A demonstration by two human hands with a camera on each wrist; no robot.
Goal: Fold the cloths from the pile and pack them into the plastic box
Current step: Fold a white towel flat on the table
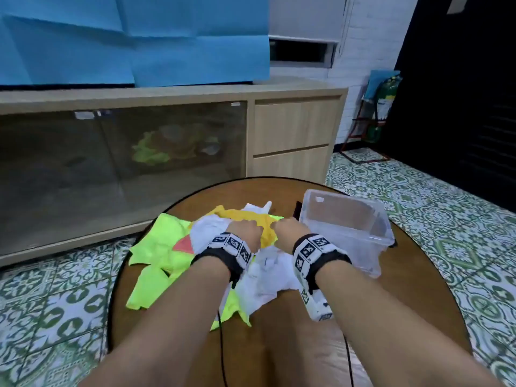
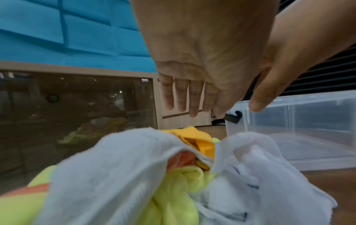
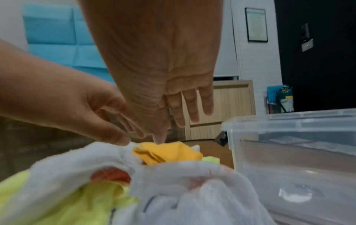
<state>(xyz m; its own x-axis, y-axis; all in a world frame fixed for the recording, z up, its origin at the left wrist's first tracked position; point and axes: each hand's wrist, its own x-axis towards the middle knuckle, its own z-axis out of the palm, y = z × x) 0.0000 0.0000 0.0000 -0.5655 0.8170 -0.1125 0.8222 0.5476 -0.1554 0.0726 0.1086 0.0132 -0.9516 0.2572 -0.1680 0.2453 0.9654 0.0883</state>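
While both hands are hovering over the pile of cloths on the round wooden table, the left hand is reaching down with straight, slightly spread fingers, holding nothing. The right hand is likewise extending loose fingers, its thumb tip nearly touching the yellow cloth. Fluffy white towels are lying crumpled beside the clear plastic box.

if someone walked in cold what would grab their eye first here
The bright pile of cloths on the round wooden table: neon yellow-green, orange-yellow, white. Both hands, left and right, hover open over its top, and an empty clear plastic box sits just right of it.
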